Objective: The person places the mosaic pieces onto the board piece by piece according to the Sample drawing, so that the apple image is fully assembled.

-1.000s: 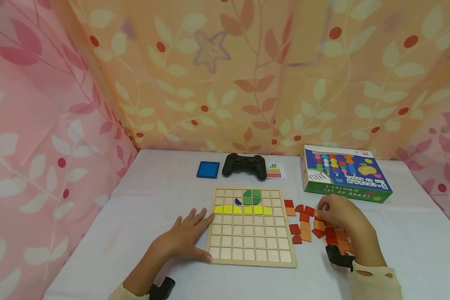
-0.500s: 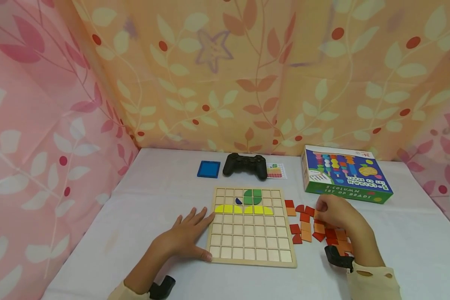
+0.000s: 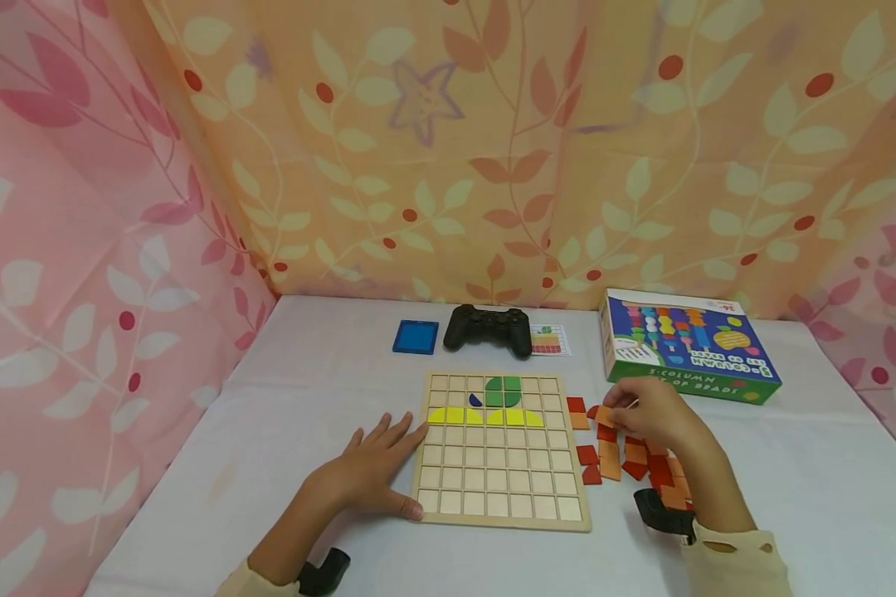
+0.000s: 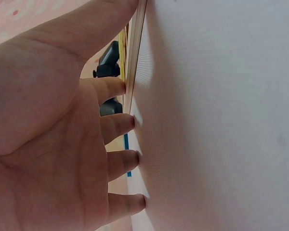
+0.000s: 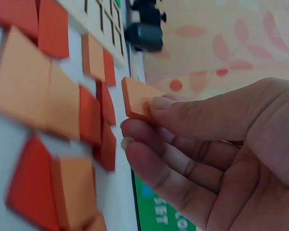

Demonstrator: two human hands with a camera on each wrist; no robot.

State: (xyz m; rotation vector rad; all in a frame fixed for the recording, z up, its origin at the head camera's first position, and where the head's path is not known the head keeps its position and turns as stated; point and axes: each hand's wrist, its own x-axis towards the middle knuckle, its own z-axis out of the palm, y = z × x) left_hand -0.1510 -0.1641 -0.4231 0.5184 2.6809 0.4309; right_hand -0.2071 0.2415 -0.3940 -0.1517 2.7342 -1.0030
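In the right wrist view, my right hand [image 5: 197,139] pinches an orange square tile [image 5: 138,97] between thumb and fingers, lifted off the white cloth. The head view has this right hand [image 3: 653,410] over the left part of a pile of red and orange tiles [image 3: 635,454]. My left hand [image 3: 369,473] lies with spread, straight fingers at the left edge of a wooden grid board [image 3: 504,521], thumb at its lower left corner. Yellow pieces [image 3: 454,416], green pieces [image 3: 503,392] and a small dark blue piece [image 3: 475,400] sit in the board's upper cells.
Behind the board are a blue square tray [image 3: 416,337], a black game controller [image 3: 488,330] and a small pattern card [image 3: 549,340] partly behind it. A bead-set box [image 3: 687,344] stands at the back right. Floral cloth hangs along the table's back and sides.
My right hand has moved left from the pile's upper part, and the orange tile now shows in its fingers. My left hand and the board stay in place.
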